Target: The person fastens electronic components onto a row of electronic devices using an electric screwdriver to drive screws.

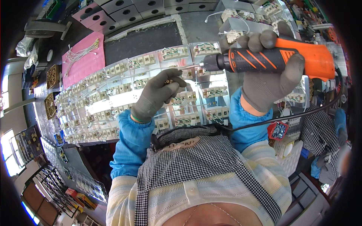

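My right hand (264,84), in a grey glove, is wrapped round an orange and black electric screwdriver (260,60). The tool lies nearly level, its thin bit (190,67) pointing left to the fingertips of my other hand. Whether the bit touches them I cannot tell. My left hand (156,94), gloved alike, is curled closed on some small brass-coloured screws (169,81). Below both hands spread rows of shiny metal plates (184,109), each bearing cream terminal blocks (184,97) and green and white wires.
A black cable (286,116) runs from the screwdriver across my right forearm. White cables (81,54) lie on a pink sheet (90,69) at the far left. Grey boxes with round holes (132,19) line the back. A red bin (278,130) sits right; another person (324,132) works beyond it.
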`<state>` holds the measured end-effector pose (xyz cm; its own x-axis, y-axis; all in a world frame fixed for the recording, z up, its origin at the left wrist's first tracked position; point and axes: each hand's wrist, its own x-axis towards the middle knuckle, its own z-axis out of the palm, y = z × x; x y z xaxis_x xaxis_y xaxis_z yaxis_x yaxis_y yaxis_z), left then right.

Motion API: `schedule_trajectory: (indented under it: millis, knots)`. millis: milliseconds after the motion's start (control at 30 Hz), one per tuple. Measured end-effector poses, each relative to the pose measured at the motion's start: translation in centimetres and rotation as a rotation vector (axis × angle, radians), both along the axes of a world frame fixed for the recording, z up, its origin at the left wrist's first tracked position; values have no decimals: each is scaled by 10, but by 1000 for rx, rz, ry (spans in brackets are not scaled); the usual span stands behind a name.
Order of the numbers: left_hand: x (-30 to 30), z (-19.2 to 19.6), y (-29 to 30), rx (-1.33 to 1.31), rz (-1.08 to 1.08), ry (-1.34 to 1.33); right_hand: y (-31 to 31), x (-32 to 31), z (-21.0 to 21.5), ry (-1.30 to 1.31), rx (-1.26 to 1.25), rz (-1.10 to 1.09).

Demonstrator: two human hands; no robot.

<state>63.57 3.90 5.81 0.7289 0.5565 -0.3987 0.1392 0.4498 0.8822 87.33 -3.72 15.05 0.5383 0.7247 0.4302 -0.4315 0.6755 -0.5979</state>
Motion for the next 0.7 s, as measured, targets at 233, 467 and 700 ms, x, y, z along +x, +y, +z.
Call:
schedule_trajectory:
  millis: [233, 467, 700]
  knots:
    - [6, -5, -17, 141, -23, 7, -16, 1, -21, -46, -125, 8]
    - [4, -34, -22, 872, -13, 73, -14, -4, -14, 42, -249, -58]
    - [-2, -13, -26, 984, 105, 440, 4, -23, -21, 88, -300, -86]
